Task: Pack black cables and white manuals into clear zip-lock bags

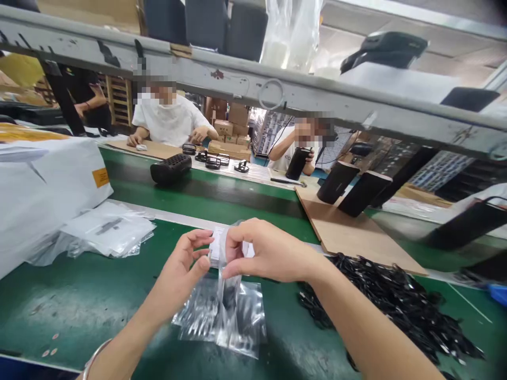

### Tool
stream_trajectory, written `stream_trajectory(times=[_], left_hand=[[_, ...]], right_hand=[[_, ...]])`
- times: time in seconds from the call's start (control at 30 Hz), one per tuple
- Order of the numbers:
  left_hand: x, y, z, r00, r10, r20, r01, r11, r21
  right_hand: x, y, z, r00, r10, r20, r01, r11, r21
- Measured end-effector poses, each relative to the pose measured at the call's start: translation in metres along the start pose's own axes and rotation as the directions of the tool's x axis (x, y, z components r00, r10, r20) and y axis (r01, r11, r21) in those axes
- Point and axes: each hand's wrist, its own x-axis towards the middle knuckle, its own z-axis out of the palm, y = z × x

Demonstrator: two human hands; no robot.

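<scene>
My right hand (265, 250) pinches a clear plastic bag (227, 290) between thumb and fingers; its lower part hangs over a pile of clear bags (249, 327) on the green work surface. Just beyond the fingers is a small white paper stack (216, 247), partly covered by my right hand and the film. My left hand (184, 272) is at the left side of the paper, its fingers curved and apart. Whether its fingertips touch the paper or film, I cannot tell.
A heap of black cables (388, 306) lies at right. Filled flat bags (114, 229) lie left beside a large white sack (47, 195). Beyond are a black speaker-like case (171, 169), a brown board (356, 237) with upright black units, and co-workers. A grey shelf beam (237, 79) crosses above.
</scene>
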Motion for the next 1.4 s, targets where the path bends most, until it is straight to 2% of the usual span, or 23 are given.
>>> stream_trajectory(times=[0.07,0.13,0.2,0.23,0.3,0.37,0.43,0.53,0.6,0.7,0.8,0.93,1.03,1.2,1.33,1.4], left_hand=[[0.000,-0.009,-0.004,0.988,-0.084,0.127,0.099,0.988,-0.120],[0.000,-0.019,-0.006,0.942,-0.176,0.287,0.232,0.957,-0.175],[-0.002,-0.027,-0.006,0.891,-0.227,0.393,0.321,0.928,-0.190],[-0.003,-0.030,-0.006,0.879,-0.237,0.415,0.341,0.920,-0.196],[-0.006,-0.034,-0.006,0.881,-0.251,0.401,0.353,0.913,-0.205],[-0.008,-0.037,-0.008,0.891,-0.280,0.356,0.362,0.913,-0.188],[-0.011,-0.038,-0.010,0.896,-0.329,0.300,0.387,0.908,-0.162],[-0.014,-0.039,-0.010,0.906,-0.361,0.222,0.397,0.906,-0.145],[-0.016,-0.040,-0.008,0.928,-0.333,0.165,0.354,0.928,-0.113],[-0.017,-0.043,-0.004,0.957,-0.275,0.088,0.280,0.958,-0.056],[-0.016,-0.046,0.000,0.961,-0.274,0.040,0.276,0.959,-0.065],[-0.014,-0.046,0.001,0.974,-0.225,-0.015,0.225,0.974,0.002],[-0.012,-0.045,-0.001,0.973,-0.228,0.023,0.223,0.966,0.132],[-0.009,-0.050,-0.002,0.949,-0.304,0.077,0.296,0.950,0.100],[-0.008,-0.049,-0.004,0.958,-0.270,0.099,0.245,0.946,0.215],[-0.006,-0.045,-0.006,0.960,-0.252,0.125,0.224,0.954,0.199]], right_hand=[[0.005,-0.002,-0.006,0.999,-0.027,0.023,0.024,0.995,0.095],[0.007,-0.003,-0.007,0.998,-0.031,0.059,0.023,0.990,0.139],[0.006,-0.004,-0.005,0.993,-0.008,0.117,-0.005,0.994,0.114],[0.005,-0.004,-0.005,0.990,0.014,0.139,-0.024,0.997,0.070],[0.000,-0.005,-0.005,0.985,0.091,0.144,-0.084,0.995,-0.048],[-0.007,-0.003,-0.005,0.975,0.198,0.101,-0.183,0.972,-0.146],[-0.016,0.003,-0.003,0.956,0.289,0.041,-0.281,0.948,-0.149],[-0.032,0.020,0.016,0.929,0.345,-0.133,-0.341,0.938,0.052],[-0.041,0.034,0.037,0.885,0.391,-0.252,-0.332,0.911,0.246],[-0.049,0.049,0.073,0.840,0.487,-0.238,-0.331,0.809,0.486],[-0.051,0.053,0.098,0.794,0.541,-0.276,-0.339,0.772,0.538],[-0.050,0.052,0.103,0.751,0.536,-0.385,-0.334,0.812,0.480],[-0.050,0.054,0.097,0.763,0.510,-0.396,-0.310,0.827,0.468],[-0.053,0.064,0.093,0.777,0.457,-0.433,-0.270,0.863,0.427],[-0.059,0.075,0.095,0.817,0.382,-0.432,-0.196,0.888,0.415],[-0.062,0.080,0.096,0.828,0.326,-0.456,-0.147,0.911,0.385]])
